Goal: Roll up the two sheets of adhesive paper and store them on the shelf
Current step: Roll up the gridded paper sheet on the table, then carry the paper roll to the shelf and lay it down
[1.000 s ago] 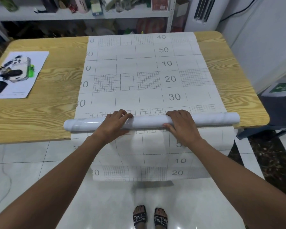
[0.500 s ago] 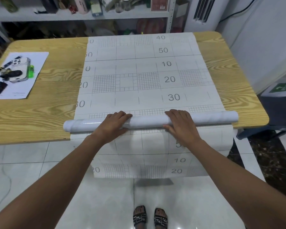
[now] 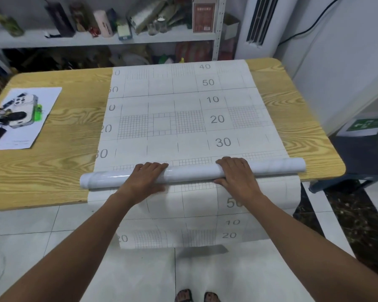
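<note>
Roll (image 3: 192,172): I am grasping it in left hand (image 3: 147,177) and right hand (image 3: 238,177), barely inching it up the desk (image 3: 52,166) since a second ago, most of the sheet (image 3: 183,101) lying unrolled.

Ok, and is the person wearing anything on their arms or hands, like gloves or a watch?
No. The left arm and right arm are bare as far as the picture shows, no sleeves. The left hand and right hand have no gloves, rings, watch or bracelet I can see.
</note>
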The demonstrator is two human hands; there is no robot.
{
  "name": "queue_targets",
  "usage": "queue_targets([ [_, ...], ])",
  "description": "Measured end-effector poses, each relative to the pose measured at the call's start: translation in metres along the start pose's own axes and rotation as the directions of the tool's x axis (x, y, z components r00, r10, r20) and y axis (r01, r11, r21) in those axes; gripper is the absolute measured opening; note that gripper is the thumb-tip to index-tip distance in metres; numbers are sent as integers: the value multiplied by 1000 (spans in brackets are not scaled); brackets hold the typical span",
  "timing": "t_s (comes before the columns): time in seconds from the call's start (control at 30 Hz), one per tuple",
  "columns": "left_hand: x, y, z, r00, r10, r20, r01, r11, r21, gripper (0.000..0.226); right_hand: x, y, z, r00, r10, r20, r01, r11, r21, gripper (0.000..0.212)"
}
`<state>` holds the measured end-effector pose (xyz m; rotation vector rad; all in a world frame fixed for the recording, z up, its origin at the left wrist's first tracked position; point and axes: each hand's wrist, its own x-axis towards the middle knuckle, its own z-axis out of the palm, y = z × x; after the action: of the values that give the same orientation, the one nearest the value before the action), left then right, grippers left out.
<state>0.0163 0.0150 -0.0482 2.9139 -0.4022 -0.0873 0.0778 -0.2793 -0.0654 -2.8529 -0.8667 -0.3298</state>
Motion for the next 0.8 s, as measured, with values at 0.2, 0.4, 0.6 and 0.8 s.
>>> queue_targets([
  [0.2,3,-4,-9,997,75,-28,-73,995,72,71,8,3,-12,998,-56,-3,55,997,-50,54],
  [0.4,14,-3,-58,986,140,-88,-128,984,122,75,32,11,-45,984,-140,-107,133,989,-70,60],
  [0.6,36,0,-130,971,188,-145,-150,959,242,74,72,15,-104,972,-173,-158,164,984,-68,49],
  [0.8,58,9,-218,934,253,-252,-153,921,357,76,114,15,-174,963,-115,-243,69,980,-187,69],
])
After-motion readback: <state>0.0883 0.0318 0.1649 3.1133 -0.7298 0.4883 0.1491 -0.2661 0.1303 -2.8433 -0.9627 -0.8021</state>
